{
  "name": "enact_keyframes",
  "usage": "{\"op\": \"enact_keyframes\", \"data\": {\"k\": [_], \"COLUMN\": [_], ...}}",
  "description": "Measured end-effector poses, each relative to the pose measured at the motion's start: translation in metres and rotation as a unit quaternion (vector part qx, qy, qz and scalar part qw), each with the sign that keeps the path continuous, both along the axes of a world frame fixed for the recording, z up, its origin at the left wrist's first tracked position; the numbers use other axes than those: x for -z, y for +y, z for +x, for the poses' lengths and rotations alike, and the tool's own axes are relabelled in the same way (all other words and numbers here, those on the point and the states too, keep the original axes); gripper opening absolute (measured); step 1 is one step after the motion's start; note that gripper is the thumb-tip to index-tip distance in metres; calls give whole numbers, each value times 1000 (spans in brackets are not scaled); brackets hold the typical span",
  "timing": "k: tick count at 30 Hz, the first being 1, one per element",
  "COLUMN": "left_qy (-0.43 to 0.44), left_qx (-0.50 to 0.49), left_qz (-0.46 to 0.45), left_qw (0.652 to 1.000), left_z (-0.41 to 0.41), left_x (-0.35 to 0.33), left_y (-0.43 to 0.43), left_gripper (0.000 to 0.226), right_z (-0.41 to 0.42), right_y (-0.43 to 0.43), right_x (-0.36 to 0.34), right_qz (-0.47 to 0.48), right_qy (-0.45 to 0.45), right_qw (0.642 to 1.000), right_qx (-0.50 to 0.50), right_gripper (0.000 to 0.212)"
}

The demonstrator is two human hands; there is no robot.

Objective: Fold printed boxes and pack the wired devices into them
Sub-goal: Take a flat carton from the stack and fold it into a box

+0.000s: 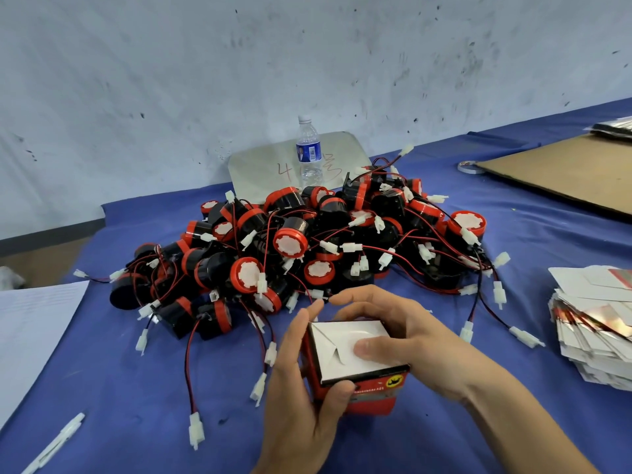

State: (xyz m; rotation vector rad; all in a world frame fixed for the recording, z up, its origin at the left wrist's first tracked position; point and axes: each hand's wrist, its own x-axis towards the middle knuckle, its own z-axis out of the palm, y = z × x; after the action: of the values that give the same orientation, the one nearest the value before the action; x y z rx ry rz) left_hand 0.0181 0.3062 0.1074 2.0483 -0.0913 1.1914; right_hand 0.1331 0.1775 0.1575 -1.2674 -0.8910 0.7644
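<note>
Hands [301, 381] two, box [355, 357] one, bottle [308, 152] one

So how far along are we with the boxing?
Early, by the look of it. Done: no finished boxes are in view. In hand: one red box, gripped by the left hand while the right hand thumbs down its white top flap; whether a device is inside is hidden. Left: the big pile of wired devices and the stack of flat boxes.
</note>
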Motion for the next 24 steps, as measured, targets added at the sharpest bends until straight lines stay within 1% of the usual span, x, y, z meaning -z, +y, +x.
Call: {"op": "enact_keyframes", "data": {"k": [3,5,9,13,16,20,24], "left_qy": [1,4,13,13,3,-15,-20], "left_qx": [12,19,15,19,13,15,2], "left_qz": [41,43,23,39,64,93,85], "left_qw": [999,999,1000,999,998,995,996], "left_z": [-2,-3,-4,-4,-1,0,1], "left_x": [-5,-9,-8,-8,-9,-7,-5], "left_y": [-3,-4,-3,-2,-2,1,2], "left_gripper": [63,63,62,62,64,67,61], "right_z": [1,-1,-3,-3,-3,1,3], "right_y": [-5,-4,-2,-2,-3,-5,0], "right_x": [-3,-3,-3,-3,-5,-3,3], "right_qz": [-9,-5,0,4,14,35,46], "right_qy": [-44,-73,-74,-86,-71,31,29], "right_qw": [999,997,997,996,997,998,998], "right_qx": [1,13,11,13,-4,-44,-21], "right_gripper": [39,35,30,28,28,23,36]}}
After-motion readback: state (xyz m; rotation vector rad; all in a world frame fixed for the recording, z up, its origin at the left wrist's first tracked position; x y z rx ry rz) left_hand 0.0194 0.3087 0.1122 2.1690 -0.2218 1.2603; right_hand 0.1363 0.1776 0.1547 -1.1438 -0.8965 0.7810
